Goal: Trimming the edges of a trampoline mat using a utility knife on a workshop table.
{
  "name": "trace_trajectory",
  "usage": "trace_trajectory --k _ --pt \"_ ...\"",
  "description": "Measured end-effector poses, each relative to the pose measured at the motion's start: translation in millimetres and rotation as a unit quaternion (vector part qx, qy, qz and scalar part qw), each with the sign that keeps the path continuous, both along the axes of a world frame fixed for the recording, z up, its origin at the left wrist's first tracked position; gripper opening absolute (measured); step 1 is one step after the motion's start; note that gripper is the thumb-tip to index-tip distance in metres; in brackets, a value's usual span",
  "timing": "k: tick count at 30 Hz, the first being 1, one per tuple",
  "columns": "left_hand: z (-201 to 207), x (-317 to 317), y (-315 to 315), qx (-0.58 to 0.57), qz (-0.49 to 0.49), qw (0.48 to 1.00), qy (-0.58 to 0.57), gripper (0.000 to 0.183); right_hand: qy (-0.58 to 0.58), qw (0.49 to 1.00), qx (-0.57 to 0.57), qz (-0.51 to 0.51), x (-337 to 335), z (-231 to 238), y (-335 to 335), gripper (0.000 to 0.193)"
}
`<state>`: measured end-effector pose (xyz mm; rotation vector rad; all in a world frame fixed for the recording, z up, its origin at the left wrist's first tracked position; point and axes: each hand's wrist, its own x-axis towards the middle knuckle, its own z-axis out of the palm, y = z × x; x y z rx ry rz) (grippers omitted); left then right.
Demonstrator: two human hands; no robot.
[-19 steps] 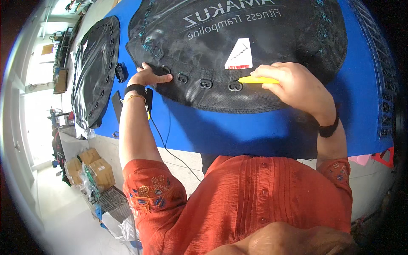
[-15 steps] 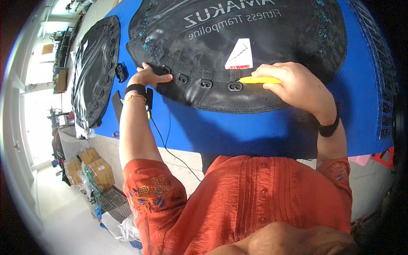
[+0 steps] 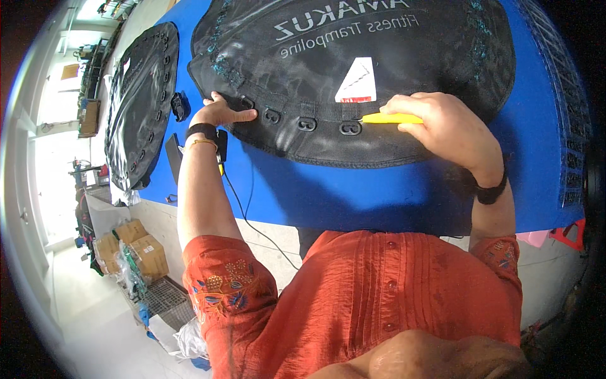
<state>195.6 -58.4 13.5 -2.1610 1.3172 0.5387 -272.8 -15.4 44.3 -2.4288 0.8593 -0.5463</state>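
A round black trampoline mat (image 3: 391, 144) lies on the blue table, with black buckles sewn along its near edge on webbing tabs. My right hand (image 3: 451, 129) is closed around a slim yellow-handled tool (image 3: 394, 119). Its thin tip points left, close to the upper right of one buckle (image 3: 350, 128); whether it touches the webbing I cannot tell. My left hand (image 3: 219, 114) rests on the mat's left near edge, thumb stretched out and fingers apart, beside another buckle (image 3: 271, 116). Beyond the tool, a white paper piece (image 3: 357, 79) with a red strip lies on the mat.
A second black mat (image 3: 139, 107) lies on the table (image 3: 391, 196) at the left, with a small black item (image 3: 180, 107) beside it. A dark cable (image 3: 252, 224) hangs over the near edge. Cardboard boxes (image 3: 144, 252) stand on the floor at left.
My right hand has drawn the yellow tool slightly to the right, and its thin tip now shows. My left hand has stayed in place.
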Motion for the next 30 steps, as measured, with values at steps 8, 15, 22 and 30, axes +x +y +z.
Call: trace_trajectory --k 8,15,22,30 --pt "-4.4 5.2 -2.5 -0.005 0.003 1.0 0.001 0.17 0.031 0.999 0.018 -0.008 0.0 8.4 -0.9 0.017" --pt "-0.6 0.2 -5.5 0.016 0.027 0.999 0.017 0.17 0.04 0.999 0.028 -0.016 -2.4 9.6 -0.4 0.018" --pt "-5.3 3.6 -4.5 0.014 0.023 1.0 0.005 0.169 0.044 0.997 0.056 -0.011 -3.8 9.1 -5.8 0.019" --pt "2.9 -2.1 -3.6 0.027 0.004 1.0 0.014 0.169 0.043 0.998 0.045 -0.005 -4.5 9.8 -6.4 0.018"
